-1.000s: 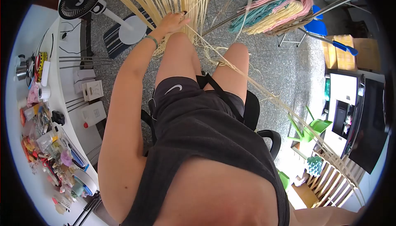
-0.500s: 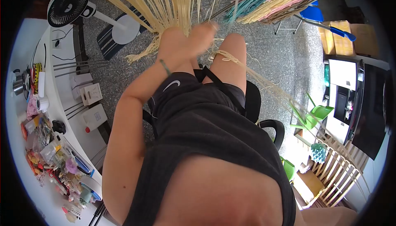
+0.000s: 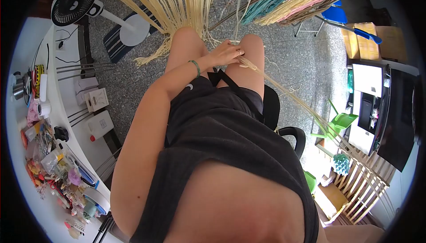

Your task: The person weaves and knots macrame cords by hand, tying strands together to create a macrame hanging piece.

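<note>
My left hand (image 3: 225,55), with a green bangle on its wrist, is over my right thigh. Its fingers are closed round a bundle of cream cords (image 3: 284,91) at the looped end. From there the cords run taut towards the lower right, past the chair's armrest, to the edge of the picture. Part of my right arm (image 3: 353,233) shows at the bottom right, stretched outward; its hand is out of view. Many hanging cream cords (image 3: 186,3) fan down in front of my knees, their loose ends gathered near my left knee.
Teal, pink and yellow cord hanks (image 3: 288,1) hang on a rack ahead to the right. On the left stand a fan (image 3: 74,1) and a cluttered white table (image 3: 75,132). A green chair (image 3: 339,125) and a wooden slatted rack (image 3: 364,189) are at right.
My left hand has moved right and down from between my knees onto the looped cords at my right thigh. The cords now run tighter and closer together.
</note>
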The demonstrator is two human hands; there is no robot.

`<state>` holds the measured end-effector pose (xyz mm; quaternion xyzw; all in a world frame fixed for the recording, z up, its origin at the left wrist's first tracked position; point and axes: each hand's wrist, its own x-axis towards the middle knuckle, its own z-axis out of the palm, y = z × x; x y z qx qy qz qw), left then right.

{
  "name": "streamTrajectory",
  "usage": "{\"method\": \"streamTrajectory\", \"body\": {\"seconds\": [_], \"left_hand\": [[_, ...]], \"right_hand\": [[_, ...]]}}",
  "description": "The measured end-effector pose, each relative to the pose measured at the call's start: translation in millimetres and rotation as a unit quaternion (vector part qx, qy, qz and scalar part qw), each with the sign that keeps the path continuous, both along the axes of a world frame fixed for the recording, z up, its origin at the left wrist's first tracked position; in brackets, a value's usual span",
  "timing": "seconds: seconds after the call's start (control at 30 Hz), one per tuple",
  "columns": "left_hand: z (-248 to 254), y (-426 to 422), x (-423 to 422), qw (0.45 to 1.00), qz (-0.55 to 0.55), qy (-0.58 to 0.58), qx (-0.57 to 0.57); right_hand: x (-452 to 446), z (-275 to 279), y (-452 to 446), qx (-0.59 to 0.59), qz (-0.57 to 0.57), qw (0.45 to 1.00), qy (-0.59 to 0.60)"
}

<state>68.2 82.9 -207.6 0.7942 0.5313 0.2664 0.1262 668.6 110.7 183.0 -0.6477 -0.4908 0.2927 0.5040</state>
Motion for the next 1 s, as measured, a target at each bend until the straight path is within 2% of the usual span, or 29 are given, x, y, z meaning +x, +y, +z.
{"method": "streamTrajectory", "body": {"seconds": [0.07, 0.13, 0.27, 0.33, 0.4, 0.43, 0.47, 0.5, 0.57, 0.63, 0.7, 0.77, 0.83, 0.87, 0.9, 0.93, 0.97, 1.0], "left_hand": [[1.9, 2.9, 4.9, 0.999, 0.002, -0.011, 0.033], [1.5, 7.4, 10.2, 0.998, -0.027, 0.062, -0.01], [6.6, 15.7, -1.9, 0.997, -0.032, 0.065, 0.002], [26.3, 18.1, -16.6, 0.998, 0.029, -0.04, 0.048], [50.6, 21.7, -32.0, 0.978, 0.183, -0.097, 0.04], [56.6, 25.8, -40.5, 0.952, 0.271, -0.143, 0.02], [62.4, 29.8, -50.4, 0.887, 0.334, -0.319, 0.021], [66.3, 34.1, -62.6, 0.787, 0.383, -0.482, 0.022], [62.4, 41.8, -101.7, 0.628, 0.454, -0.629, 0.069], [42.5, 37.0, -153.4, 0.55, 0.493, -0.674, 0.009], [44.3, 28.4, -177.7, 0.481, 0.535, -0.694, -0.018], [44.0, 24.5, -186.1, 0.477, 0.556, -0.679, -0.036], [41.7, 22.3, -186.8, 0.553, 0.539, -0.634, -0.048], [41.4, 22.2, -189.0, 0.553, 0.538, -0.634, -0.049], [43.5, 22.3, -191.4, 0.651, 0.554, -0.501, -0.136], [44.6, 23.1, -191.7, 0.726, 0.549, -0.351, -0.219], [42.8, 26.4, -185.2, 0.727, 0.548, -0.352, -0.22], [54.8, 29.1, -163.4, 0.794, 0.518, -0.249, -0.198]], "right_hand": [[-0.3, -1.2, -0.7, 0.0, -0.002, 1.0, -0.001], [-2.3, -1.7, -0.4, 0.0, -0.001, 1.0, -0.004], [-5.4, -3.4, -1.5, -0.001, 0.001, 1.0, -0.007], [-5.8, -4.2, -1.4, -0.001, 0.0, 1.0, -0.007], [-5.4, -5.1, -1.6, -0.001, 0.001, 1.0, -0.006], [-5.9, -5.6, -1.8, 0.001, 0.001, 1.0, -0.007], [-6.4, -6.5, -2.1, 0.001, 0.001, 1.0, -0.008], [-6.4, -7.2, -1.9, 0.001, -0.001, 1.0, -0.009], [-8.0, -7.3, -1.8, 0.001, 0.001, 1.0, -0.009], [-8.4, -6.9, -1.0, 0.001, 0.002, 1.0, -0.01], [-8.8, -6.8, -0.3, 0.002, 0.002, 1.0, -0.012], [-8.1, -6.2, 0.4, 0.003, 0.003, 1.0, -0.012], [-7.1, -5.8, -0.2, 0.001, 0.0, 1.0, -0.012], [-6.9, -5.4, 0.0, 0.001, -0.001, 1.0, -0.013], [-6.6, -4.3, -1.7, 0.001, -0.003, 1.0, -0.016], [-6.4, -4.3, -1.5, 0.001, -0.005, 1.0, -0.015], [-5.8, -2.3, -1.6, 0.0, -0.006, 1.0, -0.018], [-5.1, -0.9, -1.7, 0.002, -0.008, 1.0, -0.019]]}}
